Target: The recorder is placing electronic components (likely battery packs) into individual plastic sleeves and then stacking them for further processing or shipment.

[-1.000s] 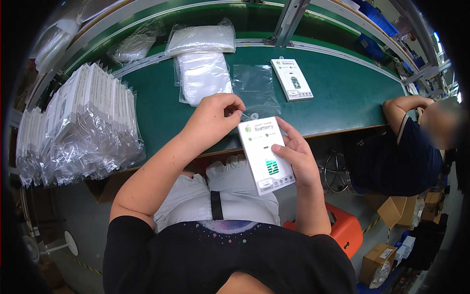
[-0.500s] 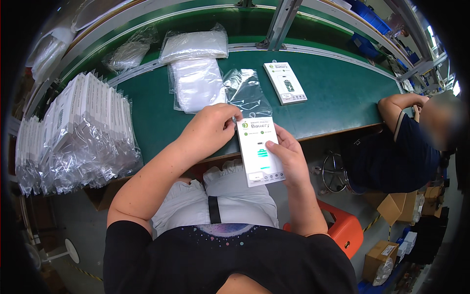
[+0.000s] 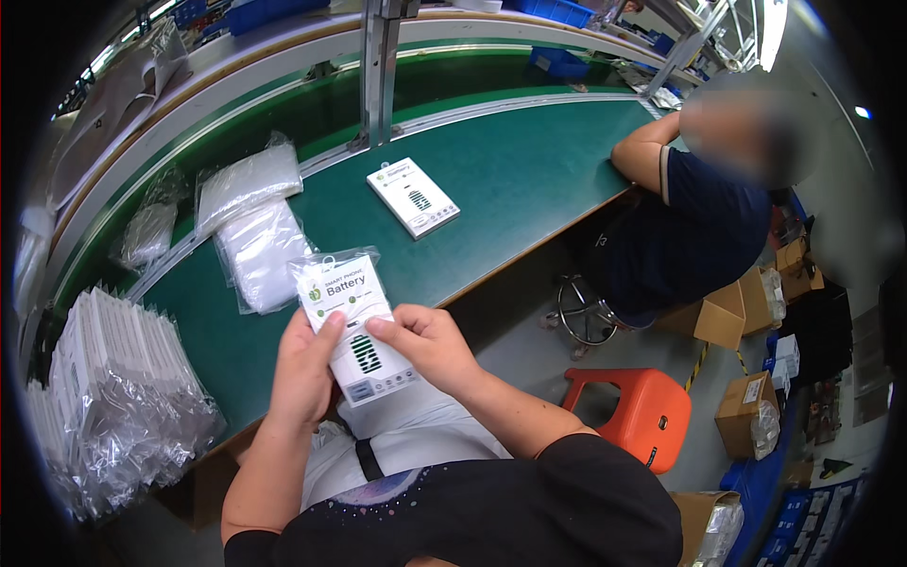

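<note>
Both my hands grip a white battery box (image 3: 364, 355) over the front edge of the green table. Clear plastic shows around its top, so it looks to be inside a bag. My left hand (image 3: 306, 364) clasps its left side, thumb on the front face. From the right, my right hand (image 3: 427, 342) pinches the edge, its thumb also on the front. A few similar white battery boxes (image 3: 413, 197) lie in a small stack farther back on the table. To the left of it, packs of clear plastic bags (image 3: 261, 253) lie near my left hand.
Many bagged white boxes (image 3: 118, 378) stand in a row at the table's left end. On the right, a person in a dark shirt (image 3: 694, 222) leans on the green table (image 3: 529, 180). An orange stool (image 3: 642, 416) and cardboard boxes (image 3: 746, 416) are on the floor.
The battery box now has clear plastic around it, and the loose bag beyond it is gone from the table. My left hand came down onto the box's side. The view has swung right.
</note>
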`<act>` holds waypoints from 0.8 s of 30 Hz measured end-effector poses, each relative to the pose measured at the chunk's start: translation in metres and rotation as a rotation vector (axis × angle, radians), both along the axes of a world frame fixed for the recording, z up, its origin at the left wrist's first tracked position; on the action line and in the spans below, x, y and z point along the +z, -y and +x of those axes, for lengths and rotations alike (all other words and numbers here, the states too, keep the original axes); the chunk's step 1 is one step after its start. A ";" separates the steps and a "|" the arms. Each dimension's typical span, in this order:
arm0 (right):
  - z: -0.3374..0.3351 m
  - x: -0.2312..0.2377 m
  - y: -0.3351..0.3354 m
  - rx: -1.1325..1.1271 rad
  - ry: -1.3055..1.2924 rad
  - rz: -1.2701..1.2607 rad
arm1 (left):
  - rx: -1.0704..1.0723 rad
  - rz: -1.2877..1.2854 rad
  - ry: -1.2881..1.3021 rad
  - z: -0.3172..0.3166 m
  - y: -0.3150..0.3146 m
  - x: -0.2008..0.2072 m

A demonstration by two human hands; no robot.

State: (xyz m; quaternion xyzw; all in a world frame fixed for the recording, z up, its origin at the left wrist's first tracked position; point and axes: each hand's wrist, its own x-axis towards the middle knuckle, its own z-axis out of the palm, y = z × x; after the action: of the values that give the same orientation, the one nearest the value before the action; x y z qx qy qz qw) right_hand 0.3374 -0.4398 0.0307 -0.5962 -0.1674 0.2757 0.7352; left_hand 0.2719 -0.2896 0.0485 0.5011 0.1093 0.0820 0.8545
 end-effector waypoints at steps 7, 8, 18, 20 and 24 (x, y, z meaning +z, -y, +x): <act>0.004 0.034 0.007 0.215 0.363 -0.052 | -0.002 -0.061 0.036 -0.008 -0.021 0.026; 0.006 0.039 0.007 0.187 0.429 -0.046 | -0.039 -0.070 0.033 -0.010 -0.012 0.024; -0.009 0.062 0.007 -0.422 0.956 0.190 | -0.373 -0.111 0.010 -0.024 -0.004 0.027; -0.020 0.064 0.001 -0.125 0.920 0.085 | -0.343 -0.213 0.022 -0.025 0.001 0.031; -0.039 0.055 -0.016 0.230 0.814 0.040 | -0.509 -0.587 0.239 -0.026 -0.007 -0.006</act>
State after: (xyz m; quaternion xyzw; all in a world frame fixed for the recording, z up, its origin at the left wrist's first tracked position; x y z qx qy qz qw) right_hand 0.2986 -0.4241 0.0858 -0.6197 -0.5148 0.0946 0.5848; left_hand 0.2457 -0.2827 0.0427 0.2338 -0.0992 -0.1092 0.9610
